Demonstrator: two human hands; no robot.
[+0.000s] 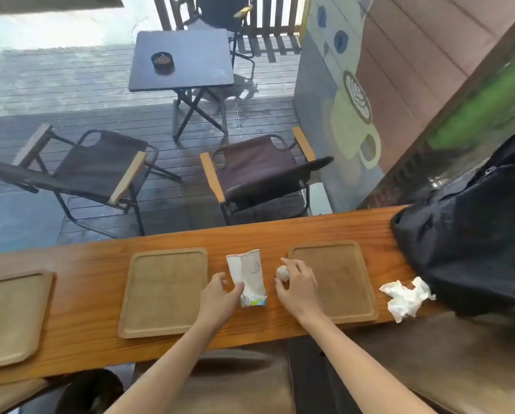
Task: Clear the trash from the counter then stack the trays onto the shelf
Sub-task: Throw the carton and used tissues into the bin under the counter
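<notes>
A crushed white paper cup (248, 274) lies on the wooden counter (94, 258) between two brown trays. My left hand (220, 297) grips the cup's lower end between thumb and fingers. My right hand (296, 283) closes its fingertips on a small white paper ball (282, 272) beside the right tray (339, 282). The middle tray (160, 294) lies left of the cup, and a third tray (11, 315) lies at the far left. A crumpled white napkin (405, 298) rests to the right of the right tray, near the counter's front edge.
A black backpack (471, 234) sits on the counter's right end, touching the napkin. Beyond the counter is a window onto a deck with two folding chairs (250, 171) and a small table (184, 58) bearing an ashtray. Stools stand below the counter's near edge.
</notes>
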